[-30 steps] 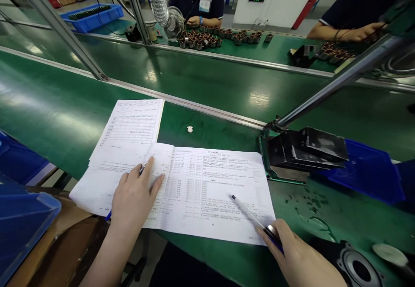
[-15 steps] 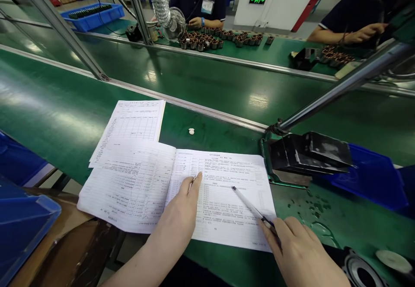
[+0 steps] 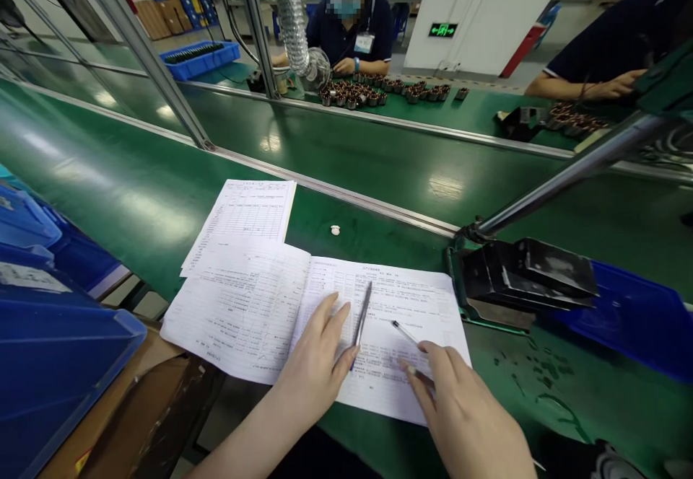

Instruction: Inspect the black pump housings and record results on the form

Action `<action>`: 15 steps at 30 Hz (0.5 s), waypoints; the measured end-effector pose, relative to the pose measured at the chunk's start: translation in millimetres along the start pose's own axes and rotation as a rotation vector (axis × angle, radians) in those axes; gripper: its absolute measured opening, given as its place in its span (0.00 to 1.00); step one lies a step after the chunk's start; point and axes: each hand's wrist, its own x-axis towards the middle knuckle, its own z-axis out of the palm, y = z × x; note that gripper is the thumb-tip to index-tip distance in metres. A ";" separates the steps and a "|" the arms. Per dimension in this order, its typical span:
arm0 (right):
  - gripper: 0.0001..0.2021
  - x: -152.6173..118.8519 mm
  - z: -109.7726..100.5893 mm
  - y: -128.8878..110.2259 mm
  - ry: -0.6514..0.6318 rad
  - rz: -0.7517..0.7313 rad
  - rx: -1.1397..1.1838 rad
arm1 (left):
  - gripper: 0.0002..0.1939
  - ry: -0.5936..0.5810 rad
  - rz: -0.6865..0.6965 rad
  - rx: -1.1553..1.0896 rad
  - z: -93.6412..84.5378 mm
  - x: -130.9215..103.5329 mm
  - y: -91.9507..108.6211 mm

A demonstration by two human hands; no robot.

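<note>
Green bench (image 3: 124,169) beneath, with booklet (image 3: 292,299) open on top. Over its right half, left hand (image 3: 314,363) with fingers parted, thumb at silver pen (image 3: 362,317), apparently touching rather than gripping. Beside that, right hand (image 3: 460,400) with clear pen (image 3: 407,333) held between thumb and fingers. Possible trouble: stray ink through a brushing tip, or a roll off the edge through a nudge. Silver pen pointing away, long axis leaning slightly right; clear pen pointing away and left.
</note>
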 end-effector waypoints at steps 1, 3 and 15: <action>0.14 5.9 3.3 -8.8 0.009 -0.016 0.015 | 0.29 0.037 0.023 0.082 -2.6 -1.3 -4.2; 0.15 18.1 10.5 -26.5 0.016 -0.066 0.032 | 0.28 0.092 -0.029 0.273 -8.9 -2.1 -15.1; 0.13 30.1 35.0 -54.3 0.074 -0.182 -0.043 | 0.25 0.079 -0.551 0.346 -131.2 96.7 -100.9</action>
